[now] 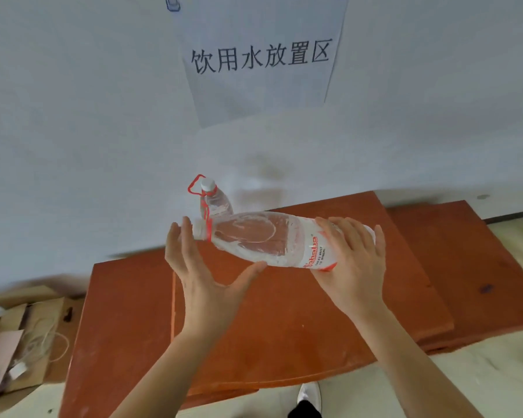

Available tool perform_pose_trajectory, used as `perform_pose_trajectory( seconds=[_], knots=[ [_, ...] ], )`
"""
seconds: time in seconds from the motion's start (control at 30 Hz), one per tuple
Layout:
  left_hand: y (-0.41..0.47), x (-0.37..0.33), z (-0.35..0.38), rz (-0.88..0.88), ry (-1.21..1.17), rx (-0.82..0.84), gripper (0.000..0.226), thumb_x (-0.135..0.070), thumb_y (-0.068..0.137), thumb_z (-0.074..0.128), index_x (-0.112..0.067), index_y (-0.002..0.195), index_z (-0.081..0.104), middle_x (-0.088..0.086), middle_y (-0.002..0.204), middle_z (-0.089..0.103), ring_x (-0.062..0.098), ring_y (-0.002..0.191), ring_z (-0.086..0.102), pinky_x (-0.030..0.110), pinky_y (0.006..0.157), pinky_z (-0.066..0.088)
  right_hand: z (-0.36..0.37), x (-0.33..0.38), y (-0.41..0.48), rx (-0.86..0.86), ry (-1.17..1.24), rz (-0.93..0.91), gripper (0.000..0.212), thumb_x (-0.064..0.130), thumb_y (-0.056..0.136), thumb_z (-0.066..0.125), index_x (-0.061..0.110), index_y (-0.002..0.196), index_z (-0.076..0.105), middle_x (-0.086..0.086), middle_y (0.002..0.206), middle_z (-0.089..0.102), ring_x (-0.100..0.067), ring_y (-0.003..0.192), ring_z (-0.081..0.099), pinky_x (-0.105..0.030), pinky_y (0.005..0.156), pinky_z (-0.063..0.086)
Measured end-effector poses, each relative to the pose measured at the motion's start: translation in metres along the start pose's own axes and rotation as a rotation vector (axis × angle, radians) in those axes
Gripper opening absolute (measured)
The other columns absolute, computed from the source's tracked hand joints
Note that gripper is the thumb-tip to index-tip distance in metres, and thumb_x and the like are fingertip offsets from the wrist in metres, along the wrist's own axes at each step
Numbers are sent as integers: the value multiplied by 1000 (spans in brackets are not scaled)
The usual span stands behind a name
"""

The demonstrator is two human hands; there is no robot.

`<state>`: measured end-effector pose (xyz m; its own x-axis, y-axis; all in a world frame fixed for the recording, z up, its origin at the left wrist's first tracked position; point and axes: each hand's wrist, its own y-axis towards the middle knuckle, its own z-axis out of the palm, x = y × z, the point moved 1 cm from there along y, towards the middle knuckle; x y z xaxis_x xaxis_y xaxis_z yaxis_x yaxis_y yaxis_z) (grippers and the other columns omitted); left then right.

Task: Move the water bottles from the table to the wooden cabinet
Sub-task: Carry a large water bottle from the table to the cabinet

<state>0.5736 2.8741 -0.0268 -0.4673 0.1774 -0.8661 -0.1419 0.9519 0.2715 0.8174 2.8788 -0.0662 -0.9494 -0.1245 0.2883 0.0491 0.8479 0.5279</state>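
A large clear water bottle with a red-and-white label lies almost level in the air above the reddish wooden cabinet, its white cap pointing left. My right hand grips its labelled lower end from above. My left hand is spread under the neck end, fingers straight by the cap and thumb touching the bottle's underside. A second, smaller clear bottle with a white cap and a red carry loop stands upright on the cabinet top near the wall, just behind the held one.
A white wall with a paper sign rises right behind the cabinet. A lower wooden section extends to the right. An open cardboard box with cord sits on the floor at left. My shoe shows below.
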Motion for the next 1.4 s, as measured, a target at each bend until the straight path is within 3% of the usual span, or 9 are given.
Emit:
perform_pose_trajectory(
  seconds=[0.1, 0.17, 0.27, 0.4, 0.53, 0.77, 1.03, 1.27, 1.4],
  knots=[
    [26, 19, 38, -311, -242, 53, 83, -74, 75, 64, -60, 142, 17, -6, 153, 42, 7, 134, 48, 42, 112, 42, 46, -28, 10, 98, 35, 24, 74, 51, 73, 86, 21, 136, 62, -2, 134, 64, -26, 129, 57, -65, 113, 34],
    [46, 38, 59, -379, -228, 51, 67, -65, 89, 58, -40, 145, 30, -5, 136, 61, 2, 121, 58, 32, 105, 46, 75, -41, 15, 193, 47, 26, 75, 53, 73, 86, 22, 136, 60, -1, 133, 65, -24, 127, 58, -65, 110, 39],
    [73, 58, 81, -404, -172, -18, 47, -44, 102, 51, -20, 141, 39, -3, 123, 69, 6, 110, 66, 27, 92, 52, 120, -57, 24, 342, 140, 70, 81, 58, 71, 85, 23, 138, 56, 1, 133, 65, -20, 125, 61, -56, 109, 46],
    [108, 60, 99, -377, -142, -71, 30, -39, 102, 55, -29, 129, 49, -5, 112, 71, 3, 101, 67, 22, 85, 50, 175, -67, 44, 463, 292, 130, 84, 53, 67, 90, 25, 137, 52, 8, 129, 65, -12, 119, 63, -36, 97, 57],
    [139, 58, 121, -254, -23, -57, 29, -34, 99, 61, -34, 128, 57, -1, 111, 67, 0, 102, 62, 4, 78, 44, 218, -61, 64, 498, 371, 194, 83, 46, 67, 92, 25, 135, 49, 9, 125, 64, -12, 111, 65, -26, 83, 55],
    [158, 73, 151, -193, 81, 124, 36, -30, 94, 69, -26, 130, 63, -2, 119, 67, 8, 110, 64, 19, 93, 53, 264, -48, 63, 548, 605, 373, 85, 41, 71, 92, 26, 139, 43, 6, 131, 63, -16, 117, 64, -33, 94, 58],
    [166, 76, 163, -161, 136, 179, 43, -30, 95, 68, -26, 136, 60, -6, 127, 67, 2, 109, 62, -1, 84, 44, 249, -61, 67, 718, 572, 347, 82, 38, 89, 77, 26, 155, 31, 4, 150, 53, -18, 133, 56, -37, 107, 52],
    [146, 64, 114, -36, 512, 348, 46, -45, 105, 42, -36, 149, 43, 3, 147, 51, 27, 129, 54, 52, 99, 51, 177, -47, 87, 649, 387, 283, 56, 54, 108, 28, 26, 155, 37, 4, 152, 52, -19, 135, 55, -37, 107, 50],
    [125, 42, 33, 66, 784, 170, 54, -51, 102, 27, -27, 145, 50, 10, 153, 46, 35, 139, 43, 56, 113, 35, 110, -10, 138, 420, 380, 161, 55, 51, 109, 30, 18, 151, 43, -3, 151, 53, -24, 137, 52, -38, 108, 44]
  ],
)
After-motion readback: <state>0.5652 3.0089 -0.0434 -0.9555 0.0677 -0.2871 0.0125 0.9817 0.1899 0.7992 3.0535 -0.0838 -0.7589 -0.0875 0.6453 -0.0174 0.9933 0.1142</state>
